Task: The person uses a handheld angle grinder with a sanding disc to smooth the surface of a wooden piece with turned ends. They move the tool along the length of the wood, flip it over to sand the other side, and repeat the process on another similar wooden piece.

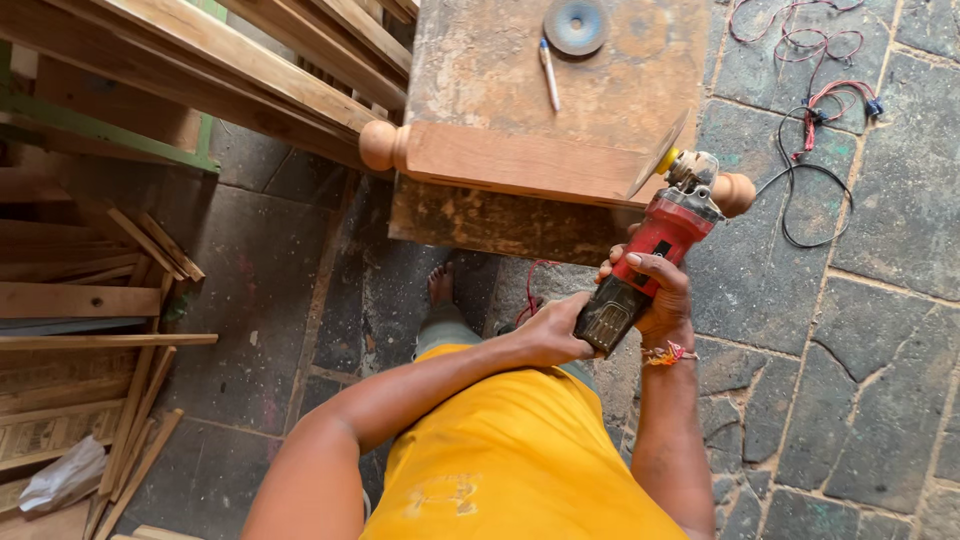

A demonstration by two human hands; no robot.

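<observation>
A red and black angle grinder (655,250) is held in both hands. My right hand (655,290) wraps around its red body. My left hand (553,330) grips the black rear end. Its thin disc (658,152) is tilted against the right end of a turned wooden piece (520,162) with round knobs at both ends. That piece lies along the near edge of a worn wooden bench (480,70).
A spare grinding disc (576,25) and a pen (549,73) lie on the bench. Red and black wires (815,110) trail over the stone floor at right. Long timbers (210,60) lean at upper left; wooden strips (90,330) are piled at left. My bare foot (440,285) stands below the bench.
</observation>
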